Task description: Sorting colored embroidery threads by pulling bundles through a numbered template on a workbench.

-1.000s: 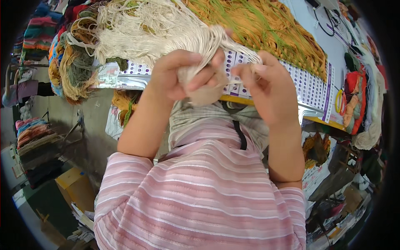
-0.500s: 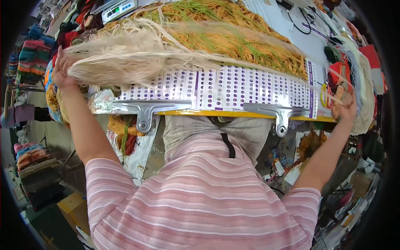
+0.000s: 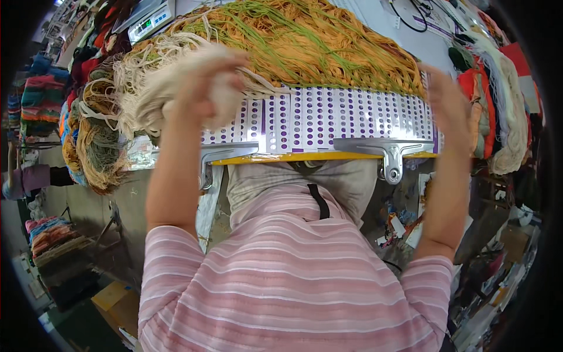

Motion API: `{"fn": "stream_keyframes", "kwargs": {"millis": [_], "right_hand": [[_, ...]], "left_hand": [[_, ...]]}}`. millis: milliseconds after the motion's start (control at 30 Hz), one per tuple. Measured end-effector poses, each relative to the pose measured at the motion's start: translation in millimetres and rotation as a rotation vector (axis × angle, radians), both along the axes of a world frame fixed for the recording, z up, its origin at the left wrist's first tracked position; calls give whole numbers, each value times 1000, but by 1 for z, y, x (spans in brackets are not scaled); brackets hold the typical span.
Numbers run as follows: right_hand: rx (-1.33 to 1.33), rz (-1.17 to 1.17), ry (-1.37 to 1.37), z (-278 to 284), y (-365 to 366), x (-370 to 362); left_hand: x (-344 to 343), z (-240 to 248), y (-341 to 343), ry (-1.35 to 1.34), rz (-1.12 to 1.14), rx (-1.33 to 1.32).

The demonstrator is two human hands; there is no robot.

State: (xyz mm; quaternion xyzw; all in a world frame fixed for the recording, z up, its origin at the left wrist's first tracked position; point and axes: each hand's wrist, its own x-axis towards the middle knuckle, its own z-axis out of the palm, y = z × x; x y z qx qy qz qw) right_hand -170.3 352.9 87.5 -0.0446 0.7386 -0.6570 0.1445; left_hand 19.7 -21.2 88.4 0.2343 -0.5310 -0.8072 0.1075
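Observation:
A thick bunch of cream yarn (image 3: 153,97) lies bundled at the left of the table, with loose loops at its far edge. My left hand (image 3: 205,79) is over its right part, blurred, with cream yarn bunched about the fingers and smeared along with them. Beside the right end of the dotted cards my right hand (image 3: 447,108) is raised, its fingers too smeared to read; no yarn shows in it. Beyond both hands spreads a wide heap of orange and green yarn (image 3: 305,44).
White cards with rows of purple dots (image 3: 328,120) line the table's near edge, held by a metal clip (image 3: 392,158). A digital scale (image 3: 151,22) stands far left. Coloured skeins hang at the left (image 3: 97,138) and right (image 3: 509,111). Cables lie far right.
The cream yarn, stretched wide across the table before, is now gathered at the left. My left hand has moved right and inward; my right hand has come inward and farther up.

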Motion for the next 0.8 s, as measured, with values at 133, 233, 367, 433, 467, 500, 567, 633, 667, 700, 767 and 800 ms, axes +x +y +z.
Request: {"fn": "stream_keyframes", "kwargs": {"millis": [133,233,367,433,467,500,567,633,667,700,767,800], "right_hand": [[195,248,-147,-62,-112,52],[111,311,27,-111,-133,66],[166,241,162,-117,-140,84],[192,222,177,-114,-138,83],[192,223,176,-117,-141,80],[238,217,114,-120,-144,77],[283,214,54,-121,-148,77],[345,147,125,-119,-154,81],[388,160,131,-117,-154,84],[388,163,130,-120,-153,86],[419,114,478,-127,-152,90],[418,120,480,-128,-150,93]], "left_hand": [[-24,-80,48,-230,-362,86],[-31,-87,68,-340,-370,80],[-34,-84,78,-410,-359,-217],[-38,-65,88,-416,-366,-314],[-42,-50,93,-533,-403,-433],[-45,-43,96,-649,-439,-553],[-51,-79,88,-546,-392,-510],[-54,-89,84,-507,-369,-307],[-53,-89,84,-508,-366,-306],[-53,-89,83,-515,-376,-297],[-52,-89,80,-522,-379,-286],[-53,-90,79,-502,-392,-264]]}}
